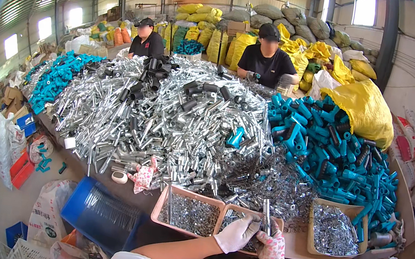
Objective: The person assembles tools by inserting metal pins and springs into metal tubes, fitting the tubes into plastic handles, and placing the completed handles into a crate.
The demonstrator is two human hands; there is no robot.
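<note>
Both my hands are gloved and close together above the small-parts trays at the table's near edge. My right hand (271,250), in a white glove with a pink pattern, is closed around the lower end of a shiny metal tube (266,212) that stands upright. Against it, my left hand (237,234) in a plain white glove has its fingers pinched together; what they hold is hidden. Below them is a pink tray (230,207) of small metal parts. Another pink tray (156,212) of small metal pieces sits to its left.
A heap of metal rods (176,125) covers the table, with teal plastic parts (322,140) at right. A beige tray (311,239) stands near right, a blue bin (75,201) lower left. Two people work across the table; a yellow sack (366,112) lies far right.
</note>
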